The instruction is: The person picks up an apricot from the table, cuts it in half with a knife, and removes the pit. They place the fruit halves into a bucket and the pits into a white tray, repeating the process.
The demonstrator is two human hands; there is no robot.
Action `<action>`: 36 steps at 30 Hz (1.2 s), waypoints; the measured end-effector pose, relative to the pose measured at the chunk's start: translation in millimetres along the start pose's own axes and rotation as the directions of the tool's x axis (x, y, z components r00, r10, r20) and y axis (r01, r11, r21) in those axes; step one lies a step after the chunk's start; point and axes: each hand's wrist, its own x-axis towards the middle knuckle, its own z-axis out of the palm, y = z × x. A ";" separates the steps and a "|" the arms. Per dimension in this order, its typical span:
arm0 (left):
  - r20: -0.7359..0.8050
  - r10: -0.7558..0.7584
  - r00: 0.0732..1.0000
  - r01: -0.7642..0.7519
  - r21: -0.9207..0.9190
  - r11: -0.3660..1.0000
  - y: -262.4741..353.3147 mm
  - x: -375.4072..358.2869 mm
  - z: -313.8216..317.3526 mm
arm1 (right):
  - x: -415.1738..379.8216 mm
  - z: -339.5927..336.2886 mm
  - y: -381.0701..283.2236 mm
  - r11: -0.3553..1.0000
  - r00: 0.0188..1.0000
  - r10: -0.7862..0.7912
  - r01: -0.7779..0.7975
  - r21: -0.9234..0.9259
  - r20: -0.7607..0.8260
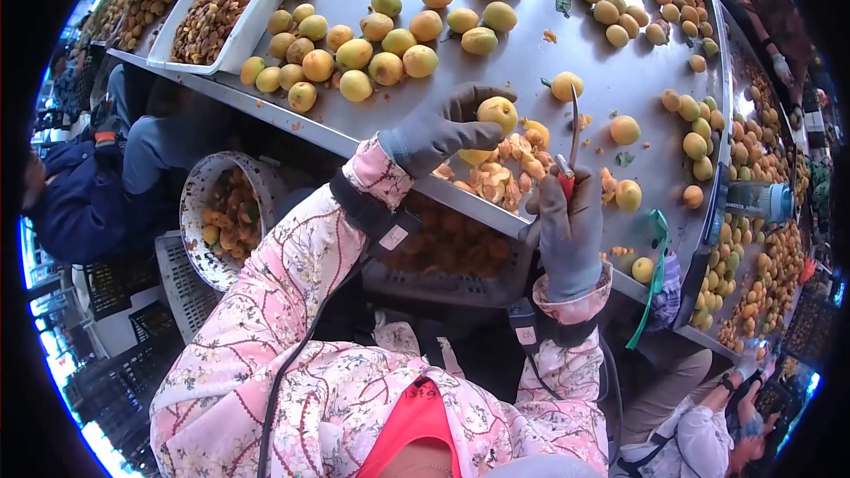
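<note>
My left hand, in a grey glove, has its fingers closed around a yellow apricot above the table's near edge. A knife with a red handle is gripped in my gloved right hand, its curved blade pointing up and away from me. Just below the held apricot, a heap of cut apricot pieces lies on the metal table. Beyond the blade sits a whole apricot, and another apricot rests to the right.
A white tray of apricot stones stands at the table's left. Many apricots lie nearby. Below are a stained bucket and a crate of fruit. A bottle stands right, near a green strap. Other people sit around.
</note>
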 end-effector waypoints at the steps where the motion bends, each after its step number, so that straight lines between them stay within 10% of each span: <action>1: -0.006 0.002 1.000 -0.002 -0.005 1.000 -0.9 0.0 1.2 | -1.6 -0.7 1.1 1.000 1.000 0.001 -0.001 0.002 -0.002; 6: 0.012 -0.042 0.999 0.043 -0.055 0.998 -1.0 -2.6 6.4 | -1.2 5.7 12.2 0.999 1.000 -0.018 0.019 0.031 -0.022; 12: 0.168 0.285 0.944 -0.331 0.475 0.815 -13.5 -9.9 23.9 | 19.8 13.0 15.7 0.960 0.982 0.185 -0.172 0.221 -0.043; 18: 0.102 0.355 0.929 -0.325 0.680 0.657 -21.8 -14.0 18.6 | 27.8 19.3 24.9 0.940 0.976 0.218 -0.217 0.261 0.028; 27: -0.142 0.109 0.984 -0.080 0.199 0.977 -16.6 -13.9 16.4 | 32.6 15.1 31.7 0.990 0.986 0.076 -0.057 0.128 -0.149; 30: -0.116 0.028 0.993 -0.024 0.040 0.999 -13.0 -11.1 7.7 | 31.1 -6.0 33.9 0.930 0.988 -0.086 0.033 -0.367 -0.127; 36: -0.023 0.064 0.998 -0.064 0.011 0.998 -2.0 -10.5 0.8 | -0.3 1.7 1.1 0.990 0.991 0.046 -0.028 -0.139 0.127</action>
